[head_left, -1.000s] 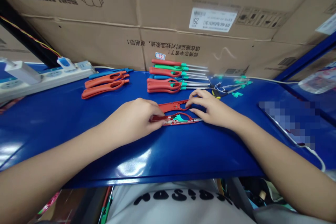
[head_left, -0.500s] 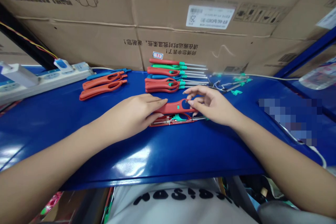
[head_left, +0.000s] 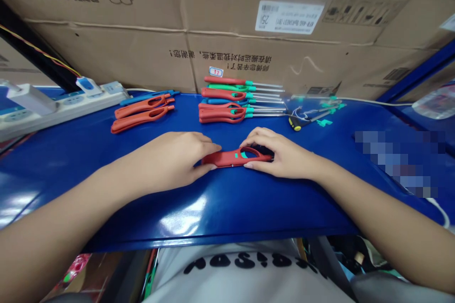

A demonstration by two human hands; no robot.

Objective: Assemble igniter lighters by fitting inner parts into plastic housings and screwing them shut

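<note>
Between my hands a red lighter casing [head_left: 227, 157], the long-necked kind, lies on the blue table, its upper half over the lower half. My left hand [head_left: 177, 157] grips its left end between thumb and fingers. On the right end, around the trigger loop, my right hand [head_left: 280, 154] has its fingers closed. A bit of green trigger shows in the loop. Behind them lies a row of long-necked lighters [head_left: 223, 114] in red, green and blue with metal tubes. Further left are loose red handle shells [head_left: 142, 119] and a blue one behind.
A white power strip [head_left: 71, 104] runs along the back left. At the back right lie green parts [head_left: 324, 123] with metal tubes, and a black-and-yellow tool [head_left: 294, 122]. A phone-like slab, partly blurred, lies at the right. Cardboard boxes [head_left: 227, 19] wall off the back.
The upper red half has come down over the lower half, covering the inner parts. My right hand has shifted down and closed around the right end; my left hand still grips the left end.
</note>
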